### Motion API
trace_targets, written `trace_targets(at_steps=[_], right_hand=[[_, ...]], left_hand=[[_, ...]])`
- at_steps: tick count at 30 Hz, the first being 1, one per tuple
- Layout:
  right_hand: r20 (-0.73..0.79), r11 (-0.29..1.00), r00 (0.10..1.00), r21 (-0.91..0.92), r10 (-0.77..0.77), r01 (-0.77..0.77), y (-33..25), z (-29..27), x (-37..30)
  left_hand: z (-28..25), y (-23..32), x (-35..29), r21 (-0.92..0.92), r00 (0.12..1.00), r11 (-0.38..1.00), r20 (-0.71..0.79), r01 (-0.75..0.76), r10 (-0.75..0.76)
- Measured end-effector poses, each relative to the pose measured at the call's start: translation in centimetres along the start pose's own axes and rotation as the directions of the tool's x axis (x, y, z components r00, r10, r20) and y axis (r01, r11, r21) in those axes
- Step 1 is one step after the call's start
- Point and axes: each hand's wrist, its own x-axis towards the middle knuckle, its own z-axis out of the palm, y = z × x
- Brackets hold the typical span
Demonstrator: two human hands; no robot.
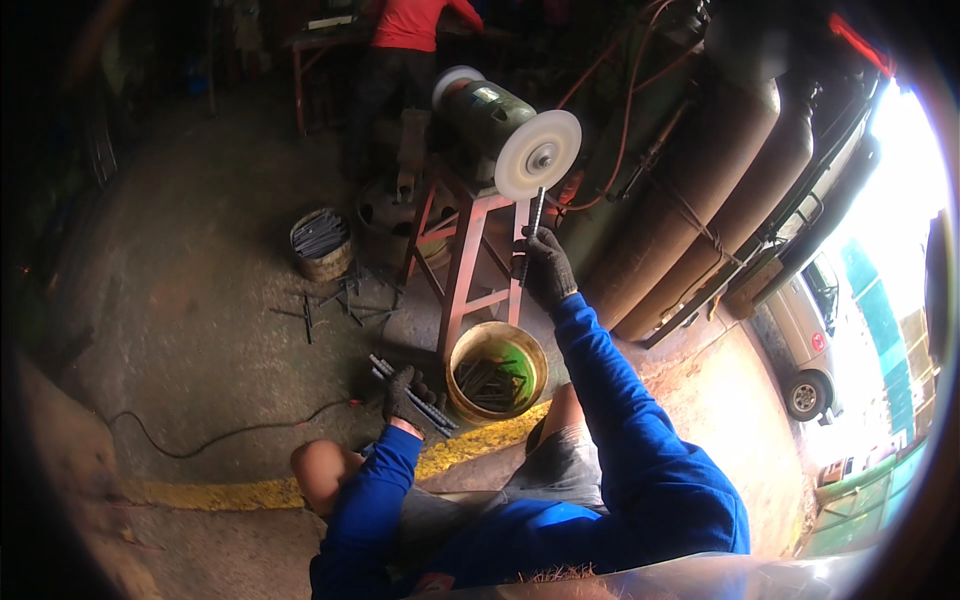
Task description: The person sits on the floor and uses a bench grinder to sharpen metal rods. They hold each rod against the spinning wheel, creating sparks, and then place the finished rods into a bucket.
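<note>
My right hand (pixel 545 267), in a dark glove, grips a short metal rod (pixel 537 215) and holds its top end up against the white polishing wheel (pixel 538 154) of a bench grinder (pixel 487 115). My left hand (pixel 402 394), also gloved, is closed around a bundle of several metal rods (pixel 415 398) low beside my knee. A yellow bucket (pixel 497 343) with a green inside holds more rods between the two hands.
The grinder sits on a red metal stand (pixel 466 262). A second bucket of rods (pixel 320 243) and loose rods (pixel 345 300) lie on the concrete floor to the left. A person in a red shirt (pixel 410 25) works behind. Gas cylinders (pixel 700 190) lean at right. A cable (pixel 230 432) crosses the floor.
</note>
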Motion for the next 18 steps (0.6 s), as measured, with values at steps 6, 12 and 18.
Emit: trace_targets(at_steps=[6,12,18], right_hand=[[0.08,0.991,0.996,-0.122,-0.04,0.05,2.2,-3.4,3.6],[0.386,-0.038,0.704,-0.889,-0.596,0.456,2.1,2.0,2.7],[0.265,0.118,0.819,-0.921,-0.509,0.372,2.3,0.1,5.1]], left_hand=[[0.3,-0.1,0.4,-0.003,0.999,0.999,-0.006,0.036,-0.036],[-0.6,0.4,0.1,-0.021,0.999,1.0,-0.048,-0.003,0.002],[0.5,0.0,0.1,-0.036,0.999,0.999,-0.027,0.023,-0.024]])
